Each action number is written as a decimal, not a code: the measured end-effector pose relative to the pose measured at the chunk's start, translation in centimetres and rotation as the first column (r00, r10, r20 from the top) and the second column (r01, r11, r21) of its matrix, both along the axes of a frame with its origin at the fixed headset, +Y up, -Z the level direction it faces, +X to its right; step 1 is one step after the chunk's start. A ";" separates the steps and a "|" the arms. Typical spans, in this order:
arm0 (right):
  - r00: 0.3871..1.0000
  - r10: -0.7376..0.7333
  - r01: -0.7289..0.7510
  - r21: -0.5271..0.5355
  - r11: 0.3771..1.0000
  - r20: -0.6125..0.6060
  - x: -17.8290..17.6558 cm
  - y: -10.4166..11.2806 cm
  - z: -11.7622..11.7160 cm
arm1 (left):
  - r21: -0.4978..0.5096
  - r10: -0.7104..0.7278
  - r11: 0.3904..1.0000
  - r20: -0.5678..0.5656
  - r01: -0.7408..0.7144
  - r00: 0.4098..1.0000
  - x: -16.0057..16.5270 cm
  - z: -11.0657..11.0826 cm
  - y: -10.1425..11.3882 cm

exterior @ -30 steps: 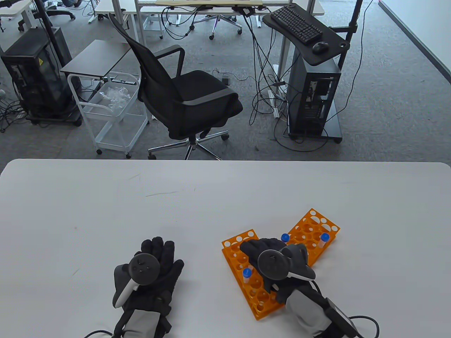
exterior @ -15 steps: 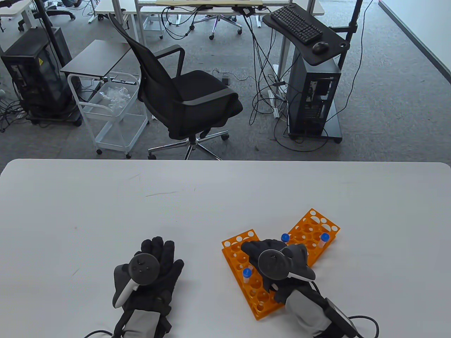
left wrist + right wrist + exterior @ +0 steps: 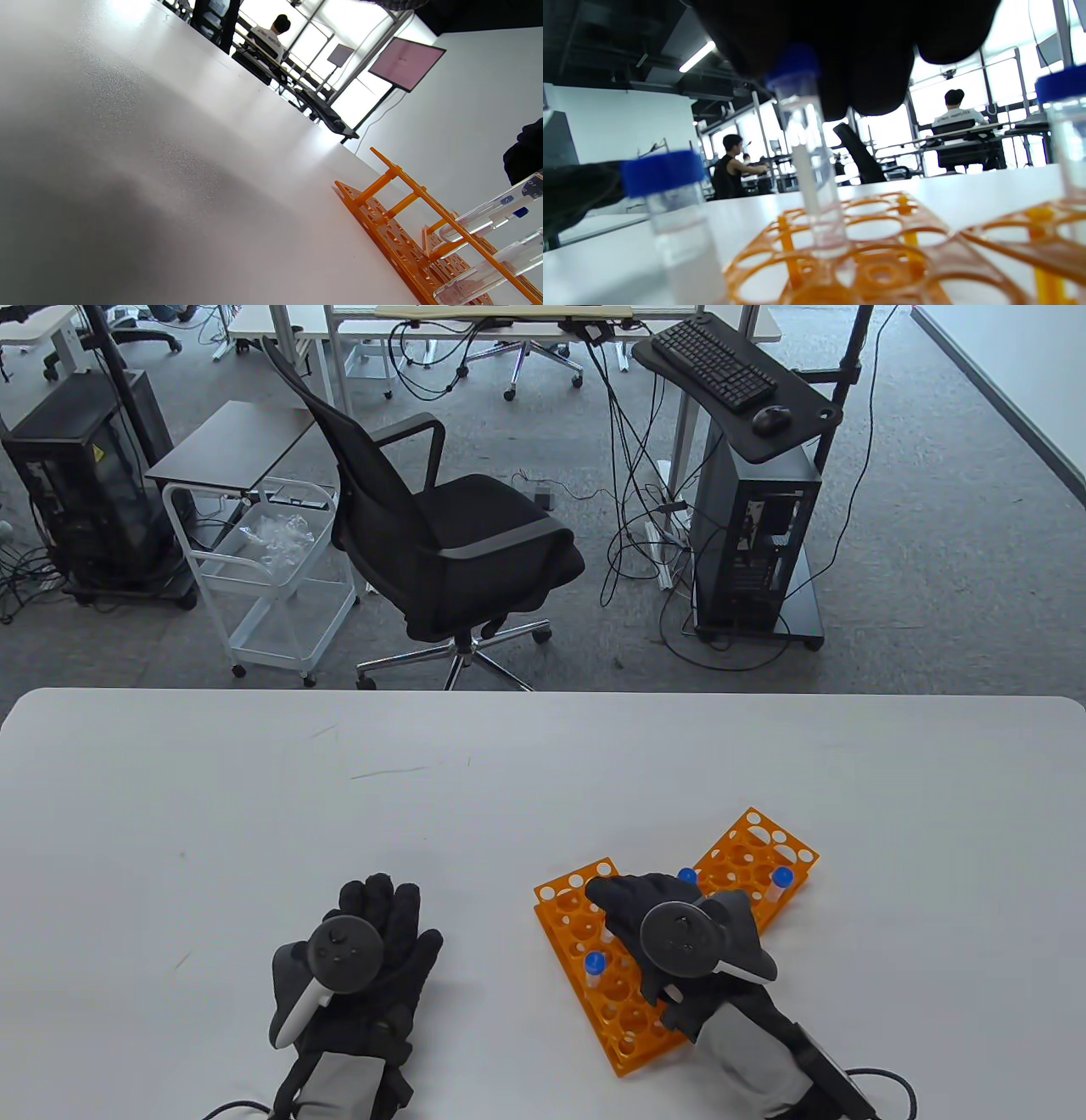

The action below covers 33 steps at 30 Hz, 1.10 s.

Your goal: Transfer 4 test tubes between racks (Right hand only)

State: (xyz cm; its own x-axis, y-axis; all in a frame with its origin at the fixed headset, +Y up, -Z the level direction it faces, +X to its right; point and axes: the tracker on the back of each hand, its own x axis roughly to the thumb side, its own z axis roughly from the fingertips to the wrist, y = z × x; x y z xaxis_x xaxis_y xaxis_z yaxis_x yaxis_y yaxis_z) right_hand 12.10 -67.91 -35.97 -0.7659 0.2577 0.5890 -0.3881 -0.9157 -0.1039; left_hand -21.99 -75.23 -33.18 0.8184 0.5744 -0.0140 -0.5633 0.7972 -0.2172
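Observation:
Two orange racks lie on the white table. My right hand [image 3: 632,899] hovers over the near rack [image 3: 632,1035]. In the right wrist view its fingers [image 3: 865,63] sit right at the blue cap of a clear tube [image 3: 810,169] standing in a hole of that rack [image 3: 882,250]; a pinch cannot be made out. A second tube [image 3: 595,963] stands in the near rack left of the hand. The far rack [image 3: 747,840] holds two tubes, one [image 3: 687,875] at my fingertips and one [image 3: 781,878] further right. My left hand [image 3: 377,903] rests flat on the table, fingers spread.
The white table [image 3: 254,814] ends at its far edge, with an office chair and carts on the floor beyond. The two racks touch at a corner. Glove cables trail off the bottom edge near both wrists.
My right hand has shifted slightly to the right over the near rack. The tubes, racks and left hand have not moved.

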 end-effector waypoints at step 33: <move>0.967 -0.193 0.190 0.032 0.981 0.167 8.0 5.1 -0.5 | 0.006 0.001 1.000 0.008 -0.001 1.000 0.1 0.1 0.1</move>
State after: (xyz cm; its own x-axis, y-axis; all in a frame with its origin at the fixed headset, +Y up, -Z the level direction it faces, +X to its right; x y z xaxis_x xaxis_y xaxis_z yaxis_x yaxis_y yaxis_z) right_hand 20.11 -62.78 -36.45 -0.7917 0.4010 0.4609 -0.5317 -0.8238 -0.1966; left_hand -21.91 -75.14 -33.09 0.8179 0.5753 -0.0042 -0.5624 0.7980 -0.2163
